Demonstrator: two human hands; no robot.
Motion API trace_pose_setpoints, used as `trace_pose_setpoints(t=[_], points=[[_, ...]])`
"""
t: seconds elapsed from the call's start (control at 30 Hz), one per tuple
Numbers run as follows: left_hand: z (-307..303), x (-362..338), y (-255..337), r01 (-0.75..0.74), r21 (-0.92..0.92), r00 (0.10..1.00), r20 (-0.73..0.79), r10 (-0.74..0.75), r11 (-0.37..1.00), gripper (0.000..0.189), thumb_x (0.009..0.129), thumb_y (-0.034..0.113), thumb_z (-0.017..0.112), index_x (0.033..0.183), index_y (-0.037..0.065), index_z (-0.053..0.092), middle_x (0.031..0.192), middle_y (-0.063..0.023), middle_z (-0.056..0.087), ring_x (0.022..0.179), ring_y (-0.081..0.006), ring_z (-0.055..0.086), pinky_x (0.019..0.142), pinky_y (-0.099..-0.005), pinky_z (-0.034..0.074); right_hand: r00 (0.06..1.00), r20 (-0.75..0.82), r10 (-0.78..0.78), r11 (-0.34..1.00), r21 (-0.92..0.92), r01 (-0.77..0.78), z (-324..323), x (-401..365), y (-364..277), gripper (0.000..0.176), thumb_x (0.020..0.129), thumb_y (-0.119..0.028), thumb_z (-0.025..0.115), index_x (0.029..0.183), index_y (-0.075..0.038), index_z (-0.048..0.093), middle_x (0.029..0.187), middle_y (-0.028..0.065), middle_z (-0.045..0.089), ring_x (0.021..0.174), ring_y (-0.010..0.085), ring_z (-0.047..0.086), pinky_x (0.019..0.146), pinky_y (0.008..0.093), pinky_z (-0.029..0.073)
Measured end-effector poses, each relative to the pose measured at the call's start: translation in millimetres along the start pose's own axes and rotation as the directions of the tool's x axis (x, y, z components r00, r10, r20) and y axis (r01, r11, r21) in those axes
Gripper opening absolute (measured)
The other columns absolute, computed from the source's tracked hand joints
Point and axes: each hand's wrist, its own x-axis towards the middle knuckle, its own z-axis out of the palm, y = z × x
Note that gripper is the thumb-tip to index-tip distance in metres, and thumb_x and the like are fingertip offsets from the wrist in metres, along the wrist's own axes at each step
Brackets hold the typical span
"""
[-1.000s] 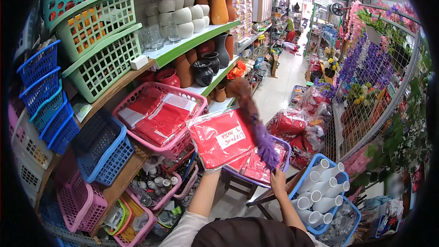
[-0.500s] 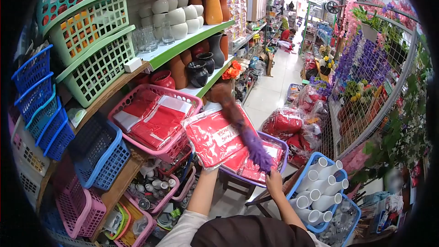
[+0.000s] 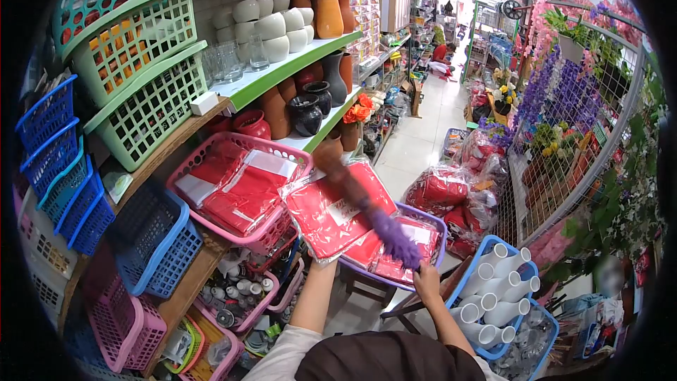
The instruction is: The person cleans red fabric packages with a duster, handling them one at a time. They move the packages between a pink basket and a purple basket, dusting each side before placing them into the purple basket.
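Observation:
My left hand (image 3: 323, 259) is under a plastic-wrapped red packet (image 3: 328, 222) with a white label, mostly hidden by it, and holds it up at a tilt. In my right hand (image 3: 426, 283), closed, is the purple end of a feather duster (image 3: 396, 240), its brown part lying blurred across the packet. Below them, a purple basket (image 3: 441, 236) holds more wrapped red packets. To the left, a pink basket (image 3: 307, 159) contains red and white packets.
Green-edged shelves (image 3: 296, 56) carry white pots, glasses and vases. Blue baskets (image 3: 493, 240) with white vases stand at the right. Bagged red goods (image 3: 441, 187) lie beside the aisle, near a wire rack (image 3: 564, 169) of flowers. Stacked baskets (image 3: 141, 42) fill the left.
The duster has shifted slightly down and left over the packet. My right hand has moved only a little. The held packet stays in nearly the same place.

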Motion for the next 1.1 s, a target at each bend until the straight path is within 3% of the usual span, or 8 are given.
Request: trace_pose_setpoints(t=[0.1,0.37,0.57,0.83,0.9,1.0,1.03,1.1], points=[[-8,-11,11,-0.090,-0.030,0.995,-0.035,0.089,0.995,0.047,0.089,0.042,0.029,0.123,0.015,0.045,0.121,-0.0029,0.049,0.099,-0.0149,0.052,0.090,-0.0338,0.038,0.960,0.197,-0.197,0.974,-0.076,0.215,-4,-4,-1,0.015,0.067,-0.013,0.058,0.079,-0.003,0.055,0.061,0.0213,0.055,0.061,0.0397,0.056,0.058,0.0474,0.044],[-8,-10,-3,-0.310,-0.097,0.946,-0.132,0.297,0.946,0.048,0.089,0.045,0.027,0.124,0.018,0.044,0.122,-0.0031,0.048,0.099,-0.0161,0.052,0.091,-0.0360,0.038,0.995,-0.022,0.098,0.979,0.182,-0.092,5,2,5,0.014,0.067,-0.009,0.053,0.075,0.003,0.052,0.065,0.0259,0.053,0.066,0.0426,0.054,0.059,0.0478,0.041],[-2,-30,-17,-0.471,-0.136,0.873,-0.214,0.439,0.871,0.049,0.088,0.047,0.027,0.125,0.019,0.044,0.123,-0.0033,0.048,0.098,-0.0170,0.052,0.091,-0.0377,0.037,0.964,0.212,-0.159,0.985,-0.035,0.170,-6,-8,-18,0.014,0.066,-0.008,0.054,0.074,0.002,0.053,0.065,0.0246,0.054,0.066,0.0418,0.055,0.060,0.0482,0.042],[-4,-41,-30,-0.676,-0.137,0.720,-0.336,0.608,0.724,0.051,0.087,0.050,0.025,0.126,0.022,0.043,0.124,-0.0035,0.047,0.098,-0.0182,0.053,0.092,-0.0400,0.037,0.986,0.029,0.166,0.983,0.070,-0.168,21,1,-3,0.026,0.067,-0.011,0.056,0.091,0.001,0.060,0.068,0.0246,0.057,0.066,0.0385,0.057,0.063,0.0464,0.045],[-1,-45,-38,-0.722,-0.129,0.671,-0.369,0.643,0.680,0.051,0.087,0.051,0.025,0.126,0.022,0.043,0.124,-0.0035,0.047,0.098,-0.0185,0.053,0.092,-0.0405,0.036,0.995,0.080,-0.058,0.997,0.052,0.054,24,-5,-2,0.024,0.066,-0.012,0.057,0.087,-0.001,0.060,0.067,0.0239,0.057,0.065,0.0385,0.057,0.062,0.0471,0.045],[1,-56,-35,-0.786,-0.094,0.588,-0.415,0.694,0.610,0.052,0.087,0.052,0.025,0.126,0.023,0.043,0.125,-0.0036,0.047,0.098,-0.0189,0.053,0.092,-0.0414,0.036,0.972,0.190,-0.139,0.990,0.005,0.141,27,-11,-8,0.018,0.064,-0.014,0.057,0.079,-0.003,0.057,0.062,0.0219,0.055,0.062,0.0383,0.057,0.058,0.0480,0.045],[9,-74,-47,-0.835,-0.193,0.498,-0.665,0.557,0.516,0.050,0.088,0.049,0.027,0.127,0.021,0.042,0.127,-0.0057,0.044,0.103,-0.0205,0.050,0.092,-0.0414,0.036,0.967,0.187,-0.173,0.985,0.025,0.172,30,-13,-8,0.017,0.063,-0.014,0.057,0.076,-0.003,0.056,0.061,0.0213,0.055,0.061,0.0384,0.056,0.056,0.0482,0.044],[100,18,3,-0.785,-0.220,0.560,-0.650,0.514,0.579,0.055,0.087,0.050,0.030,0.128,0.015,0.038,0.130,-0.0092,0.041,0.110,-0.0235,0.045,0.095,-0.0435,0.035,0.968,0.216,-0.131,0.991,-0.008,0.136,32,-11,-11,0.018,0.063,-0.014,0.057,0.077,-0.003,0.056,0.061,0.0216,0.054,0.062,0.0384,0.056,0.057,0.0478,0.044]])
